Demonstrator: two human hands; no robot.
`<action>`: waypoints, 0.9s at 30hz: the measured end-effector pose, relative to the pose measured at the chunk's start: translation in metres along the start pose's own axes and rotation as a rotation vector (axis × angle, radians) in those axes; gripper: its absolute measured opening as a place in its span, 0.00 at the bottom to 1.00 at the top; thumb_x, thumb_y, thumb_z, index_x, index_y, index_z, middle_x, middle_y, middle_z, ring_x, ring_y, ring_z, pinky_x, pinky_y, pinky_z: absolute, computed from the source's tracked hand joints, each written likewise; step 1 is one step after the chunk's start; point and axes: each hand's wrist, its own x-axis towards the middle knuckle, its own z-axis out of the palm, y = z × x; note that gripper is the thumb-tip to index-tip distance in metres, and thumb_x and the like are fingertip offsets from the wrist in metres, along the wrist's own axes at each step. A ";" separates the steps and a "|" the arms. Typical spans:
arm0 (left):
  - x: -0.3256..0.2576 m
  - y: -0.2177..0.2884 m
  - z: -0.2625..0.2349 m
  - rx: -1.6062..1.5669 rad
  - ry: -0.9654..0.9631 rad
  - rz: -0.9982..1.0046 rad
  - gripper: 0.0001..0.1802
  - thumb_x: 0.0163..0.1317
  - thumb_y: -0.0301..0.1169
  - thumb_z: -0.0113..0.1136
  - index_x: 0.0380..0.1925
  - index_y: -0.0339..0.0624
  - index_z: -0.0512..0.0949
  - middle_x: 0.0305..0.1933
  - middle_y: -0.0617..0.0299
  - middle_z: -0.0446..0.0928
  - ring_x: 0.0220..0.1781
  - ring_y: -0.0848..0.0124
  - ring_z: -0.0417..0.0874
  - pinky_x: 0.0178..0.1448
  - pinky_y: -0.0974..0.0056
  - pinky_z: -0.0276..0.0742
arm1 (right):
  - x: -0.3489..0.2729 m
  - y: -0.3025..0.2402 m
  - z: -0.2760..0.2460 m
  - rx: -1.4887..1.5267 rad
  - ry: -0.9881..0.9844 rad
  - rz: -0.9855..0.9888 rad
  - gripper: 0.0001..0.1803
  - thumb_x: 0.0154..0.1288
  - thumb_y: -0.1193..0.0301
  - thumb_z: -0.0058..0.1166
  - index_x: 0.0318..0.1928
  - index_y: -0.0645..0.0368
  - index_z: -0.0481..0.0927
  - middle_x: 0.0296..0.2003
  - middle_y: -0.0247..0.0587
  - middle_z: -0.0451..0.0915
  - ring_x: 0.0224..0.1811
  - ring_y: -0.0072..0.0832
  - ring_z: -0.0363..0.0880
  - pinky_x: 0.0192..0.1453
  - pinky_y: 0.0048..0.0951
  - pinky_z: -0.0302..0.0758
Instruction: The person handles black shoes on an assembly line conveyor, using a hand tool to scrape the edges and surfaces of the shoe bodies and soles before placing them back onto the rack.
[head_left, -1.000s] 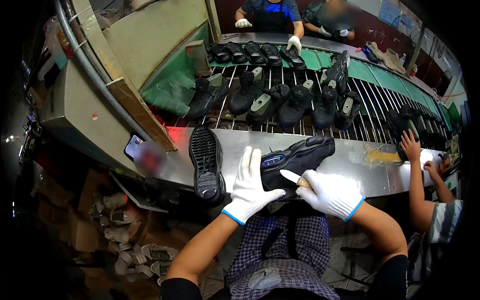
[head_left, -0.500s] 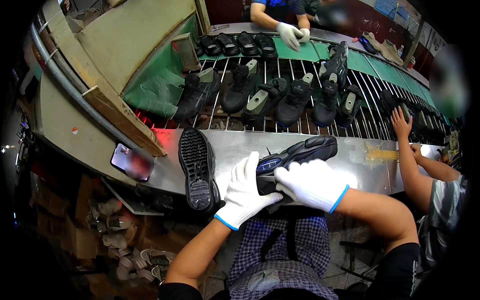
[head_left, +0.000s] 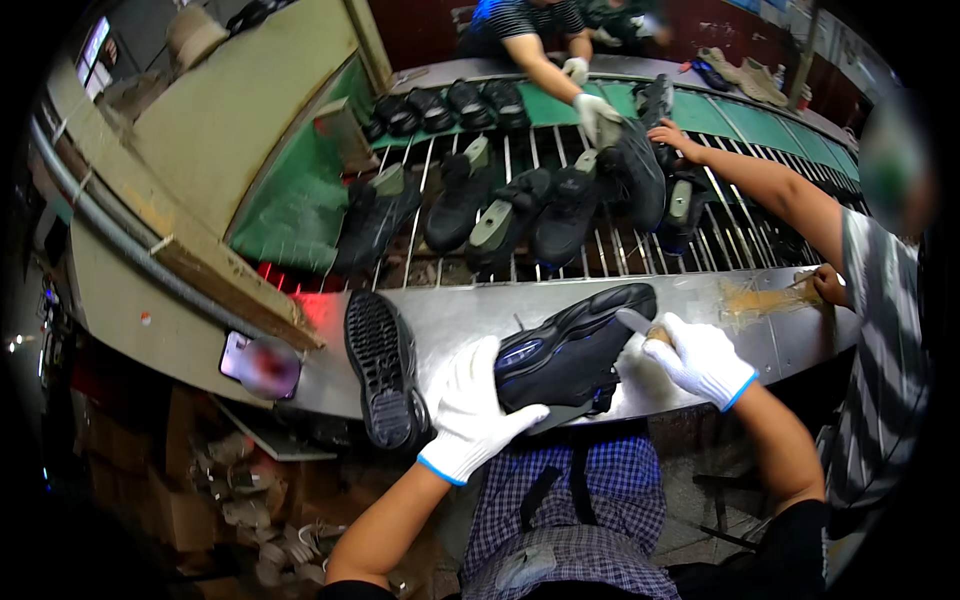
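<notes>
A black shoe (head_left: 560,370) with blue accents lies on its side at the front edge of the metal bench. My gloved left hand (head_left: 470,410) grips its left end, with the thumb stretched along the lower side. To the right of the shoe, my gloved right hand (head_left: 705,362) is closed round the wooden handle of a short, flat-bladed knife (head_left: 634,320). The blade points left, close to the shoe's sole edge; whether it touches cannot be seen. Left of my left hand, a second black shoe (head_left: 384,365) shows its ridged sole.
Beyond the metal bench (head_left: 460,300) runs a rack of metal bars (head_left: 412,240) carrying several black shoes on lasts. A phone (head_left: 258,365) lies at the left. One co-worker's gloved hand (head_left: 597,115) and another's bare hand (head_left: 675,138) reach over the rack. Light-coloured shoes (head_left: 245,510) lie below left.
My right hand has moved right, off the shoe, and the knife now shows in it. Both co-workers have reached to a shoe on the rack. The view has shifted slightly.
</notes>
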 end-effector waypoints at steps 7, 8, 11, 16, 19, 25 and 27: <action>0.081 0.058 -0.013 0.153 -0.254 0.257 0.54 0.48 0.56 0.83 0.66 0.30 0.71 0.55 0.40 0.81 0.59 0.44 0.84 0.65 0.47 0.81 | -0.035 0.061 0.111 0.420 0.786 0.350 0.24 0.72 0.56 0.63 0.62 0.53 0.84 0.32 0.50 0.87 0.31 0.46 0.88 0.39 0.44 0.84; 0.102 0.084 -0.004 0.207 -0.312 0.206 0.55 0.50 0.58 0.81 0.68 0.30 0.71 0.53 0.42 0.82 0.56 0.46 0.86 0.60 0.47 0.84 | -0.038 0.047 0.104 0.408 0.693 0.344 0.26 0.69 0.55 0.64 0.64 0.51 0.84 0.29 0.47 0.87 0.28 0.44 0.87 0.37 0.43 0.84; 0.146 0.122 0.040 0.316 -0.322 0.227 0.44 0.53 0.56 0.80 0.58 0.33 0.76 0.49 0.45 0.82 0.51 0.50 0.88 0.54 0.47 0.86 | -0.033 0.050 0.110 0.323 0.723 0.308 0.25 0.69 0.55 0.63 0.63 0.49 0.84 0.31 0.49 0.87 0.31 0.50 0.88 0.39 0.47 0.85; 0.145 0.136 0.026 0.270 -0.278 0.313 0.35 0.54 0.54 0.79 0.50 0.40 0.78 0.48 0.46 0.83 0.50 0.48 0.88 0.53 0.47 0.86 | -0.030 0.063 0.130 0.260 0.806 0.190 0.28 0.68 0.55 0.65 0.66 0.49 0.82 0.44 0.52 0.89 0.43 0.50 0.90 0.50 0.47 0.85; 0.117 0.150 -0.042 0.081 -0.015 0.520 0.44 0.52 0.47 0.84 0.65 0.39 0.76 0.53 0.46 0.83 0.53 0.48 0.88 0.57 0.49 0.86 | -0.050 0.046 0.098 0.656 0.623 0.436 0.27 0.73 0.55 0.63 0.66 0.55 0.80 0.39 0.49 0.88 0.36 0.39 0.90 0.46 0.40 0.86; 0.024 0.058 -0.082 0.073 -0.011 0.284 0.54 0.44 0.37 0.89 0.71 0.34 0.70 0.58 0.43 0.82 0.56 0.43 0.88 0.62 0.51 0.85 | -0.032 0.012 0.113 1.093 0.382 0.411 0.26 0.82 0.57 0.54 0.69 0.63 0.75 0.48 0.53 0.85 0.46 0.45 0.86 0.54 0.44 0.81; -0.006 0.010 -0.038 0.085 -0.020 0.061 0.62 0.45 0.45 0.88 0.77 0.33 0.63 0.64 0.38 0.77 0.64 0.40 0.82 0.69 0.46 0.80 | -0.028 -0.012 0.129 0.776 0.482 0.276 0.27 0.80 0.58 0.55 0.68 0.63 0.75 0.54 0.59 0.83 0.56 0.53 0.84 0.63 0.49 0.78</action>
